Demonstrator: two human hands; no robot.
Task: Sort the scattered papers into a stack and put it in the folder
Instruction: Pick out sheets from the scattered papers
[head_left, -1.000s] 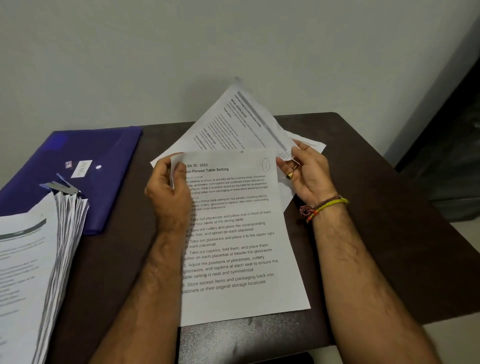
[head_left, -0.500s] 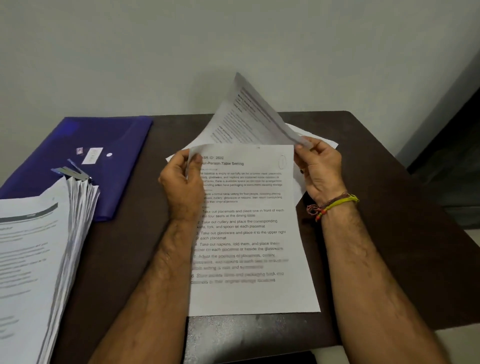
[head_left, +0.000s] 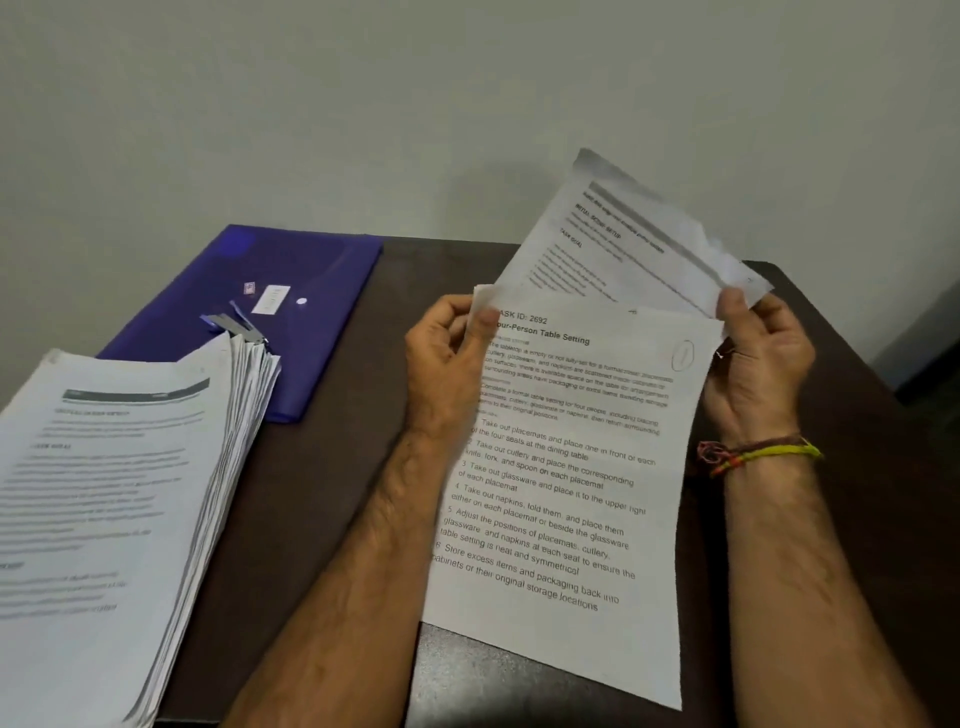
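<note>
here, a left hand (head_left: 449, 353) pinches the top corner of a printed sheet (head_left: 566, 467) while the right hand (head_left: 756, 364) grips a second sheet (head_left: 618, 244) raised behind it, apparently to square the two. the blue folder (head_left: 291, 270) waits shut on the worktop (head_left: 332, 467), beside a tall paper stack (head_left: 119, 493).

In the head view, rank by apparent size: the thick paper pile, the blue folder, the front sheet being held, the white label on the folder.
1. Thick paper pile, though nearness to the camera inflates it.
2. Front sheet.
3. Blue folder, partly covered.
4. White label.
</note>
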